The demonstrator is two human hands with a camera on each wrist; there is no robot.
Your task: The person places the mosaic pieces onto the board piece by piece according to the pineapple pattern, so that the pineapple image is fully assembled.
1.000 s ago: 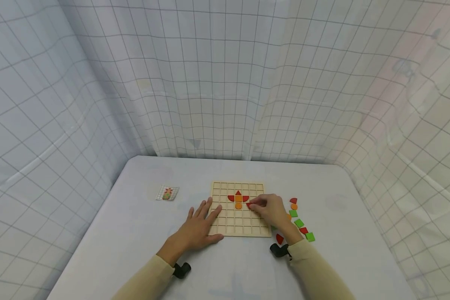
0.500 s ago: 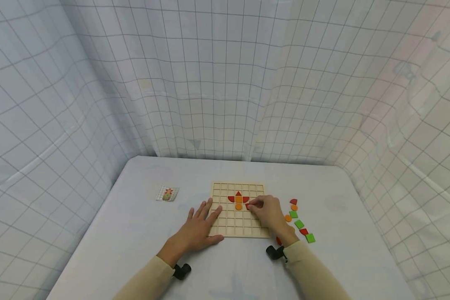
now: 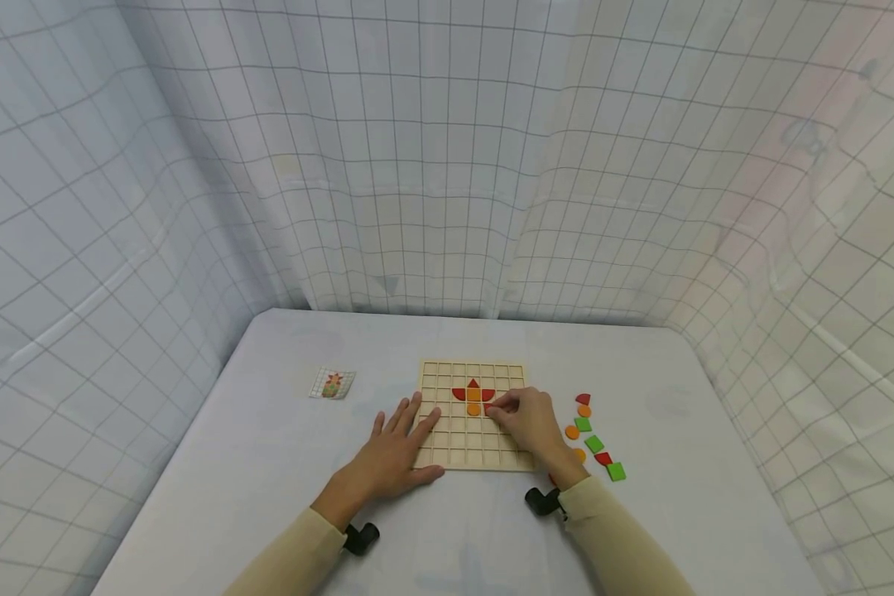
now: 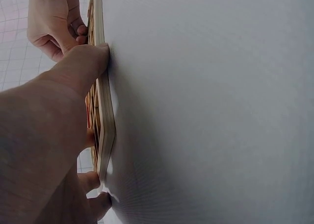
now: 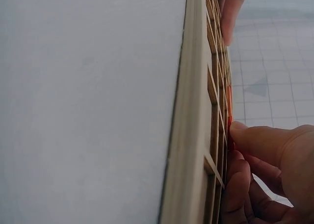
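Note:
A wooden grid board (image 3: 465, 447) lies on the table, with red pieces, an orange square (image 3: 473, 395) and an orange disc (image 3: 474, 410) set in its cells. My right hand (image 3: 531, 420) pinches a red quarter-circle piece (image 3: 487, 406) between thumb and fingers, just right of the orange disc. In the right wrist view the red piece (image 5: 230, 131) sits at the grid, partly covered by the thumb. My left hand (image 3: 389, 457) rests with spread, straight fingers on the board's left edge, its thumb along the near edge.
Right of the board lie several loose pieces: green squares (image 3: 594, 444), orange discs (image 3: 572, 432) and red quarter-circles (image 3: 583, 399). A small card (image 3: 332, 384) with a printed pattern lies at the left. White gridded curtains (image 3: 447, 165) surround the table.
My right hand has shifted slightly left with the red piece, bringing it closer to the orange disc. The left hand has stayed put.

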